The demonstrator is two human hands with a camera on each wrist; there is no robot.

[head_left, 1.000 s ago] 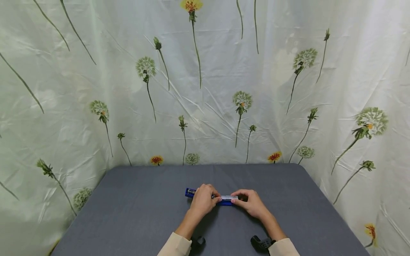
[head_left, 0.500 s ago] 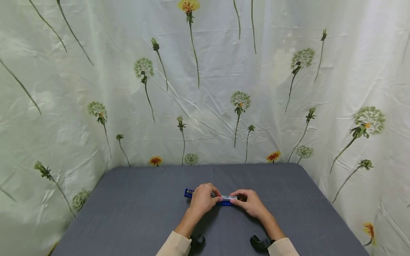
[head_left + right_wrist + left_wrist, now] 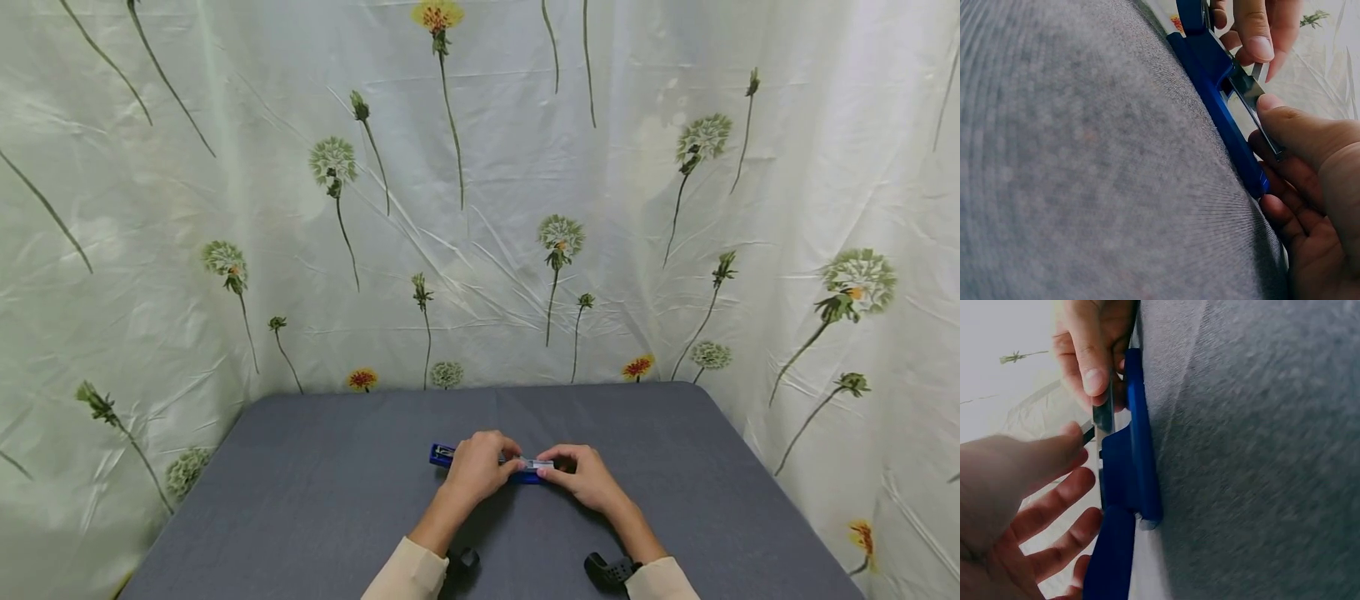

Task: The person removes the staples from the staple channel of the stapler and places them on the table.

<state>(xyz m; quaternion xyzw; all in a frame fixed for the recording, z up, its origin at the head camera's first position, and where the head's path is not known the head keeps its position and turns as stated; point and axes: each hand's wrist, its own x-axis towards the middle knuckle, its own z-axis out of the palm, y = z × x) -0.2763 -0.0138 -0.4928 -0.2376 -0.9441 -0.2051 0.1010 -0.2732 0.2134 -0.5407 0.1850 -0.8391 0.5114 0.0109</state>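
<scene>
A blue stapler (image 3: pixel 442 455) lies opened out on the grey table, its lid swung back to the left. Its metal magazine (image 3: pixel 1246 90) rises at a slight angle above the blue base (image 3: pixel 1141 437). My right hand (image 3: pixel 588 477) pinches the magazine near its free end between thumb and fingers, with other fingers by the base's tip. Over the magazine, my left hand (image 3: pixel 477 462) pinches a thin staple strip (image 3: pixel 1259 70) that stands tilted against it. The left hand's remaining fingers spread beside the hinge and cover part of the stapler in the head view.
The grey cloth-covered table (image 3: pixel 337 483) stretches around both hands. A pale curtain (image 3: pixel 480 250) printed with dandelions hangs behind it and along the sides. Black wrist straps (image 3: pixel 611 571) sit below the hands, by the cream sleeves (image 3: pixel 408 571).
The left fingertips have shifted slightly right along the magazine, closer to the right fingertips. The right hand keeps its grip, and the stapler stays nearly in place. The head view has drifted slightly.
</scene>
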